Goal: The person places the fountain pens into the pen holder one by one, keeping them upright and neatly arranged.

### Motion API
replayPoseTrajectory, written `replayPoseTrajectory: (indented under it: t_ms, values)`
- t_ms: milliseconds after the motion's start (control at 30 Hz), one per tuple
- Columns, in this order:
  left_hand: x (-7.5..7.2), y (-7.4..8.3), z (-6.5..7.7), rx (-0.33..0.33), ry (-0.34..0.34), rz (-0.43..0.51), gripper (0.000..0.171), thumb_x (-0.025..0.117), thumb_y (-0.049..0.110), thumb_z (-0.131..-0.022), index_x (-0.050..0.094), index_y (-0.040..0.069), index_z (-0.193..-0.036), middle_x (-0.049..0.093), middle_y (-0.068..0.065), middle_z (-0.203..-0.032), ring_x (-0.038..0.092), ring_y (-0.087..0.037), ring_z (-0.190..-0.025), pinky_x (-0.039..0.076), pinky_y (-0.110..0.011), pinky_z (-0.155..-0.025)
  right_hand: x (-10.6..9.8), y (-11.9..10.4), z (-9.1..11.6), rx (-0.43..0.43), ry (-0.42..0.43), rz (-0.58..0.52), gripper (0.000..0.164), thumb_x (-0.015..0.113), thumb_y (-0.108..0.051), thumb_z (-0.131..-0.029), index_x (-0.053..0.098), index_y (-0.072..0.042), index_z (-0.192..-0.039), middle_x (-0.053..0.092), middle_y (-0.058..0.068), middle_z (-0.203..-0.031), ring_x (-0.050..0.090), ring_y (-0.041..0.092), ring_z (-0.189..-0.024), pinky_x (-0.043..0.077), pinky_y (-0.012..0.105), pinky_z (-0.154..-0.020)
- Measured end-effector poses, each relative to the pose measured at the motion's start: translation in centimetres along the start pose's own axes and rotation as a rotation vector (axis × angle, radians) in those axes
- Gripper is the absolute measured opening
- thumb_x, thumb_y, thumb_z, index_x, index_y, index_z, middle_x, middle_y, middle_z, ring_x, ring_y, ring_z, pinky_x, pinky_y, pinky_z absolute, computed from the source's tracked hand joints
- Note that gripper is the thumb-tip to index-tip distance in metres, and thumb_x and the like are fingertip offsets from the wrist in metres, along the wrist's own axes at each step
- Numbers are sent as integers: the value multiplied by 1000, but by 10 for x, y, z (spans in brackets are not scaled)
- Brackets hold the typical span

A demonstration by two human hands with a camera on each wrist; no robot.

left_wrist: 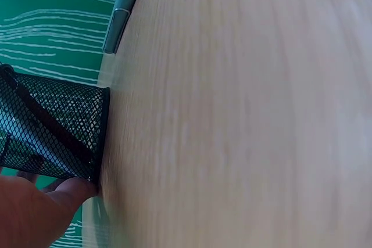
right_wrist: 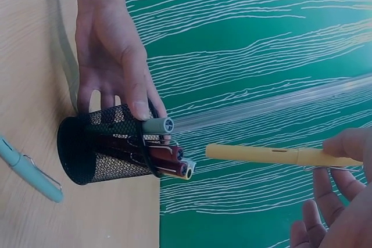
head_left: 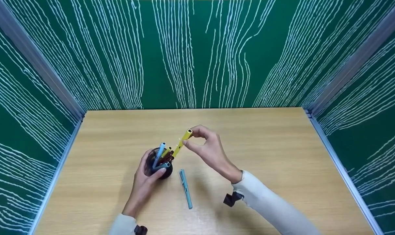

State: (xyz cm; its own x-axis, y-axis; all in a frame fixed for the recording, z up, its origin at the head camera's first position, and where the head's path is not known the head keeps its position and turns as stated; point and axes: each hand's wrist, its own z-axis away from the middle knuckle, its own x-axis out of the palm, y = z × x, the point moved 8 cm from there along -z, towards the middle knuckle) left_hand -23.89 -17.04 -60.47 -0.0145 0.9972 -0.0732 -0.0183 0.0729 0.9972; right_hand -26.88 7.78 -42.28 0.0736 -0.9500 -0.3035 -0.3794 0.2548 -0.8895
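Note:
My left hand (head_left: 144,184) grips a black mesh pen cup (right_wrist: 75,152) standing on the table, thumb along its near side. Several pens lean in the cup: a light blue pen (head_left: 159,152), a teal pen (right_wrist: 156,125), dark red pens (right_wrist: 168,153) and a yellow one. Between thumb and fingers, my right hand (head_left: 210,148) pinches another yellow pen (right_wrist: 250,154) by its clip end. That pen slants, its lower end beside the cup's rim; the right wrist view shows a gap between them. A loose teal pen (head_left: 185,189) lies on the table right of the cup.
The wooden table (head_left: 266,137) is bounded by green panels (head_left: 200,81) with white wavy lines at the back and both sides. Metal-coloured strips (head_left: 341,169) run along the side edges. Each sleeve carries a small black device (head_left: 232,198) at the wrist.

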Motion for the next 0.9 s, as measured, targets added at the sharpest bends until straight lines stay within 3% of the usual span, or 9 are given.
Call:
replayPoseTrajectory:
  t_ms: [267,500,767,900]
  values:
    - [2,4,-2,69,-9,59,89,86,17,-97,37,19,-171,47,-6,-170,39,-25,-160,26,-49,-134,9,7,-1,15,-14,-4,17,87,-14,-95,80,-13,-110,76,-2,-108,68,21,-107,53,50,-104]
    - [1,3,-2,56,1,15,90,87,24,-98,36,20,-172,43,-5,-173,35,-29,-162,19,-57,-135,23,11,1,30,-57,-15,17,85,-16,-96,78,-15,-112,74,-3,-112,67,33,-113,52,57,-107]
    - [0,4,-1,57,3,23,89,86,22,-97,37,21,-172,43,-6,-173,35,-29,-162,19,-56,-135,39,20,6,18,-84,24,17,86,-13,-94,79,-14,-109,75,-5,-109,66,22,-110,52,46,-103]
    - [0,4,-2,58,0,27,90,87,21,-97,38,21,-172,44,-7,-172,37,-29,-161,21,-55,-135,45,29,9,44,-102,39,17,86,-13,-94,79,-14,-110,75,-4,-110,65,21,-111,52,49,-104]
